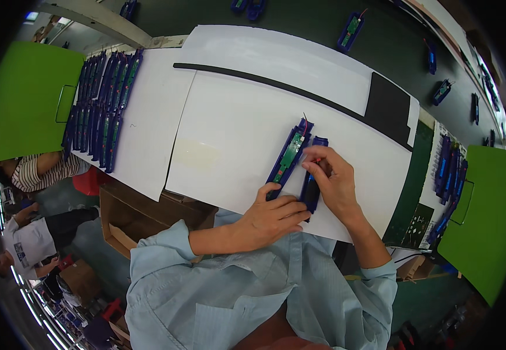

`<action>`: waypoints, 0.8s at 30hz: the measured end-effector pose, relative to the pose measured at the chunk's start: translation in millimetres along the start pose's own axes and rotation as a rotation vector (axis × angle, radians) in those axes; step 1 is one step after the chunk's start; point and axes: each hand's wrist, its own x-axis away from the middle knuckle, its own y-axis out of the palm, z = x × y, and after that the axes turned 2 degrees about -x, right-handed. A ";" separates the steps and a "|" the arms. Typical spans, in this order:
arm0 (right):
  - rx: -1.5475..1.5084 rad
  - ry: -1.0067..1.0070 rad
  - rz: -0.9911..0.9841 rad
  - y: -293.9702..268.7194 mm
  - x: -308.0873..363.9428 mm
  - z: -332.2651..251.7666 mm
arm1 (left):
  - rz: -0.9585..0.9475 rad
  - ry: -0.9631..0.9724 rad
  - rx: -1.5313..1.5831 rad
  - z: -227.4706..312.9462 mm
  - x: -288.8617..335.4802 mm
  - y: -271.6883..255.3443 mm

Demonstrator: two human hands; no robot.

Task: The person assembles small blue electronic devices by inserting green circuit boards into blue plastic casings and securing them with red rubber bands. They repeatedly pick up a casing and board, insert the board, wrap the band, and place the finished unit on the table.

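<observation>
On your side of the black strip [288, 90], toward its right half, you've got the open blue housing with the green circuit board [291, 150] lying at a slant on the white-covered worktop [229, 111]. Just right of it, also on your side of the strip: a narrower blue casing [309, 195], partly hidden by your hands.

Left hand [259, 226]: thumb on the board housing's near end, fingers over the casing's near end. Can't tell if it's clamped or only pressing. Right hand [337, 178]: thumb and index close together over the casing's far part, by a small red spot; can't tell if anything is pinched.

Step in hand, my read: fine fingertip work on the casing, left hand steadying. Next move calls for a firm left hold, light right fingertips, and the red wire [305, 122] at the housing's strip-side end kept free of snags.

Past the strip's left end: rows of board-fitted housings [108, 84]. Past its right end: a group of blue parts [448, 175]. Across the strip, at its right end: black panel [388, 105].
</observation>
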 end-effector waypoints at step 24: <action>-0.071 -0.049 0.097 19.6 25.9 11.8 | 0.358 -0.223 -0.065 -33.9 -45.9 -12.0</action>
